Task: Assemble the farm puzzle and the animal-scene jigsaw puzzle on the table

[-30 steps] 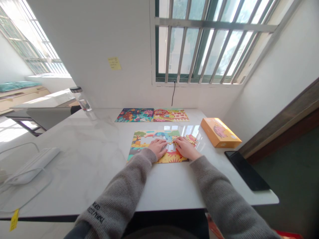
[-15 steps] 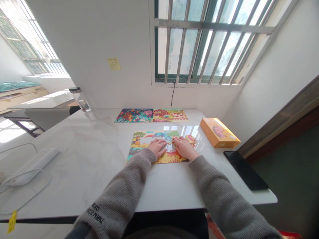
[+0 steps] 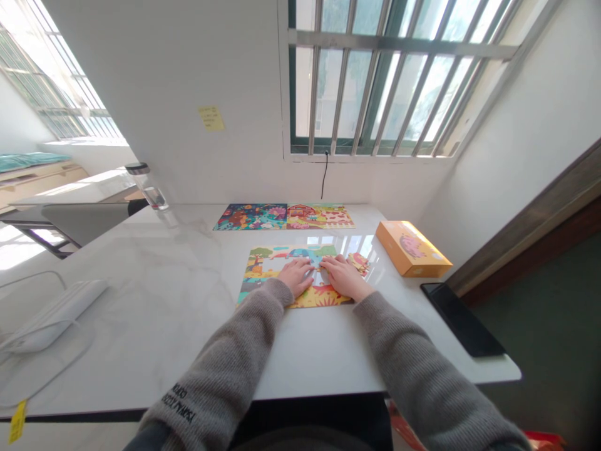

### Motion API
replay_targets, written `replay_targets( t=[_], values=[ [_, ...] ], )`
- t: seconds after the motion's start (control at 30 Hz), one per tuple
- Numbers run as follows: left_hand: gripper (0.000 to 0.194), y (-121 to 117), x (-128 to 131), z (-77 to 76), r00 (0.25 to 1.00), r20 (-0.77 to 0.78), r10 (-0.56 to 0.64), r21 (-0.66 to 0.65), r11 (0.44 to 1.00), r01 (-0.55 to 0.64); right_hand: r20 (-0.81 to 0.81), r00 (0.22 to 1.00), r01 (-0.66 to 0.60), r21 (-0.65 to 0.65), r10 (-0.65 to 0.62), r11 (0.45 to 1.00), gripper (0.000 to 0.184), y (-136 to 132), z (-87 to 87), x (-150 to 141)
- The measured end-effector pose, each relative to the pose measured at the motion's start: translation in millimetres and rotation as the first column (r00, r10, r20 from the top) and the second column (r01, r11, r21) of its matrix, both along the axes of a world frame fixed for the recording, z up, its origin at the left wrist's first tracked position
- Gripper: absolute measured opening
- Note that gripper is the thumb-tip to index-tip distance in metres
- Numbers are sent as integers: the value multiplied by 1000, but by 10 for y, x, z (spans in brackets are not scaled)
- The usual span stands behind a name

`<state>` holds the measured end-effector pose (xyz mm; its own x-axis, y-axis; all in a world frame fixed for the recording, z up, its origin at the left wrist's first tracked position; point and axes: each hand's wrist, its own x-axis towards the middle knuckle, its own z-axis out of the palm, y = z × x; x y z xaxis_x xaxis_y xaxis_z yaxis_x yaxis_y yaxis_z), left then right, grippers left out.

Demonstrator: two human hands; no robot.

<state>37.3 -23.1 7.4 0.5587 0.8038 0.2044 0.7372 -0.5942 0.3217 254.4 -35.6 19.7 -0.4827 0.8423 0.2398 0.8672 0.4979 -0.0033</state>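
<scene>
A jigsaw puzzle [image 3: 256, 282] with colourful animal pictures lies on the white table, its border joined around a gap in the middle. Over the gap, my left hand [image 3: 295, 277] rests with fingers stretched out flat. My right hand [image 3: 345, 277] is on the puzzle's right part, fingertips bent down on a small puzzle piece [image 3: 320, 269] that is mostly hidden under them. Loose puzzle pieces [image 3: 359, 263] lie in a small pile just beyond the right hand.
Two finished puzzles, a dark one [image 3: 251, 217] and a farm one [image 3: 322, 217], lie along the wall. An orange box [image 3: 413, 249] and a black phone-like slab [image 3: 462, 319] stand at right. A glass bottle [image 3: 153, 191] and a white power strip [image 3: 61, 316] are at left.
My right hand has slid a little left over the puzzle, closer to my left hand. My left hand stays nearly still. The view has shifted slightly.
</scene>
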Motion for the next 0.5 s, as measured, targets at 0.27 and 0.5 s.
replay_targets(
  t=[0.27,0.5],
  values=[
    [45,-39,13,13,997,-71,-19,-16,1000,18,-133,991,-5,30,9,1000,38,-9,42,83],
    [42,-59,-23,-20,999,-44,-15,10,1000,15,-263,923,288,-9,-280,958,29,133,95,720]
  ],
)
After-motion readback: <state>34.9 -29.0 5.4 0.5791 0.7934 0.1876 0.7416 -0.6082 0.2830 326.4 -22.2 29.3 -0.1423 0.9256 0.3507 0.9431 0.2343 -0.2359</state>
